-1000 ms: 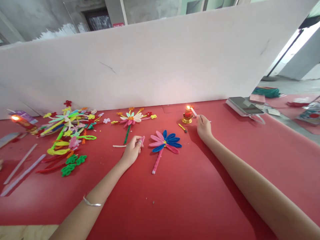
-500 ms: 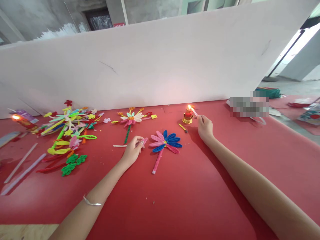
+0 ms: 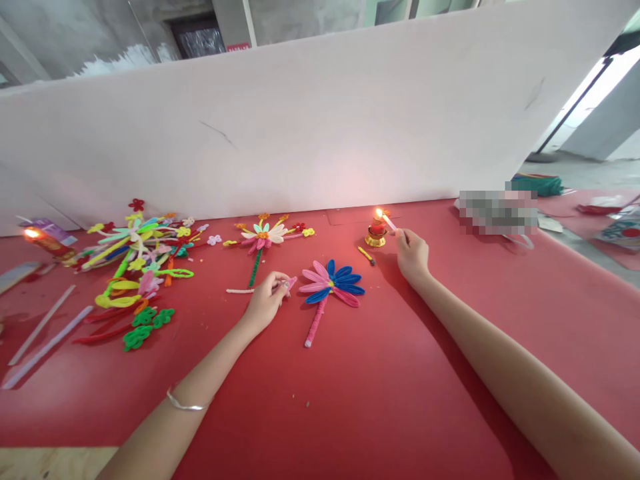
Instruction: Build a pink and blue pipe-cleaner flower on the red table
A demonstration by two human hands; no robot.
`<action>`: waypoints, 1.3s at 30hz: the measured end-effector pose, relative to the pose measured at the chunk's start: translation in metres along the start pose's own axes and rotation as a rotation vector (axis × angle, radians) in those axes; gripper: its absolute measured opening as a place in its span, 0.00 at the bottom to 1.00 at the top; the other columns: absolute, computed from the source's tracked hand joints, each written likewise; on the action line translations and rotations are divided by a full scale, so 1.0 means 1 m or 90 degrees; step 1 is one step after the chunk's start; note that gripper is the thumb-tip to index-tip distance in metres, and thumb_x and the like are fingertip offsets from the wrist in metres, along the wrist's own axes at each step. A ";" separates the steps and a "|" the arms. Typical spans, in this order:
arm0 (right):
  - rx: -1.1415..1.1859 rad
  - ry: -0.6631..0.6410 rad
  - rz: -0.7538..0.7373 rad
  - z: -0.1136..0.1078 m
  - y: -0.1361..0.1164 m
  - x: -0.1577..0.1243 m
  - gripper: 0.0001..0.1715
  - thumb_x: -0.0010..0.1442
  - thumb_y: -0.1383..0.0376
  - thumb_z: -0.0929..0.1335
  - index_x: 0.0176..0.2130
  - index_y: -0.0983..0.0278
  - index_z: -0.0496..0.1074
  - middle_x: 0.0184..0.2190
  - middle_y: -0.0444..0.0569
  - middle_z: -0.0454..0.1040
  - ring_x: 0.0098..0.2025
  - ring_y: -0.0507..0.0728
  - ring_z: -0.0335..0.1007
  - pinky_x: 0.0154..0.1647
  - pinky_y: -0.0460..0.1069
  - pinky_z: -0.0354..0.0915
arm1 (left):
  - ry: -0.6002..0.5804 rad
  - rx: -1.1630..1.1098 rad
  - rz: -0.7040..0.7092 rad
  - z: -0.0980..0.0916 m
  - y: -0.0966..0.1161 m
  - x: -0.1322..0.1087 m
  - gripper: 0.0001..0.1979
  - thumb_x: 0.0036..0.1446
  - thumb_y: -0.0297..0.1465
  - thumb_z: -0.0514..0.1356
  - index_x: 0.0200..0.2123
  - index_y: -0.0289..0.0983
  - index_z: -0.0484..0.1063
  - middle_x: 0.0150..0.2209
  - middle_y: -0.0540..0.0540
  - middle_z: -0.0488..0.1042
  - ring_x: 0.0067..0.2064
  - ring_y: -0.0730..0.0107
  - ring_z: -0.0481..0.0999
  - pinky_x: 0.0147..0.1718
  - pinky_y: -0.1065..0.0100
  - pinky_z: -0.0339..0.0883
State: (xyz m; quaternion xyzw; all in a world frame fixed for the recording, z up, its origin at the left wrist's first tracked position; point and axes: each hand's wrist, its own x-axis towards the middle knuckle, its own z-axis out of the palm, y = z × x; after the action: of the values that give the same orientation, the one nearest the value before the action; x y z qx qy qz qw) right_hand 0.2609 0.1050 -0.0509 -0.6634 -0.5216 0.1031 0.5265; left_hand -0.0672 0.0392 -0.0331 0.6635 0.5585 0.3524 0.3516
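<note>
My right hand [image 3: 413, 254] pinches a thin white stick [image 3: 389, 223] and holds its tip in the flame of a small red candle [image 3: 377, 227] on a gold holder. My left hand [image 3: 267, 299] rests on the red table [image 3: 350, 393], fingers closed on a small pink piece [image 3: 290, 283]. A pink and blue pipe-cleaner flower [image 3: 330, 283] with a pink stem lies between my hands. A short white pipe-cleaner bit [image 3: 239, 291] lies just left of my left hand.
A multicoloured flower with a green stem [image 3: 260, 240] lies behind my left hand. A heap of pipe-cleaner flowers [image 3: 137, 260] fills the left side, with a second lit candle [image 3: 43, 240] and white sticks [image 3: 43, 333]. A white board [image 3: 320, 127] walls the back.
My right hand has drifted slightly right while keeping the stick tip at the flame. My left hand has shifted a little, still gripping the pink piece.
</note>
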 end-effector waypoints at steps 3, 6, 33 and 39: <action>0.000 0.005 0.000 0.000 0.001 0.000 0.24 0.60 0.54 0.56 0.36 0.64 0.74 0.15 0.39 0.52 0.19 0.50 0.46 0.23 0.47 0.46 | -0.002 0.011 -0.002 0.000 0.000 0.000 0.13 0.55 0.41 0.53 0.36 0.38 0.63 0.24 0.52 0.68 0.19 0.78 0.60 0.20 0.75 0.54; -0.005 0.008 -0.005 0.000 0.001 0.000 0.24 0.60 0.55 0.56 0.37 0.65 0.74 0.15 0.39 0.52 0.19 0.49 0.47 0.23 0.46 0.45 | -0.002 0.017 -0.004 -0.001 0.000 0.000 0.12 0.55 0.40 0.53 0.36 0.38 0.63 0.24 0.53 0.68 0.20 0.78 0.61 0.20 0.75 0.54; 0.030 0.043 -0.008 0.004 0.006 0.002 0.19 0.57 0.54 0.60 0.34 0.64 0.71 0.20 0.41 0.63 0.22 0.50 0.55 0.24 0.45 0.51 | -0.007 0.038 0.007 -0.001 -0.001 -0.001 0.11 0.56 0.39 0.53 0.36 0.38 0.64 0.25 0.52 0.70 0.24 0.75 0.67 0.24 0.73 0.57; 0.047 0.045 -0.002 0.004 0.004 0.001 0.18 0.56 0.55 0.61 0.35 0.64 0.71 0.21 0.42 0.65 0.24 0.51 0.58 0.26 0.46 0.53 | -0.008 0.026 0.000 -0.001 0.000 0.000 0.09 0.55 0.37 0.53 0.36 0.38 0.64 0.24 0.52 0.70 0.22 0.76 0.65 0.22 0.74 0.56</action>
State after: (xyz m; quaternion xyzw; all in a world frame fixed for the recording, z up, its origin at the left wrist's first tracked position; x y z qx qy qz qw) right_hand 0.2616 0.1085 -0.0555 -0.6460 -0.4998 0.0977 0.5686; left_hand -0.0675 0.0391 -0.0326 0.6727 0.5636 0.3365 0.3415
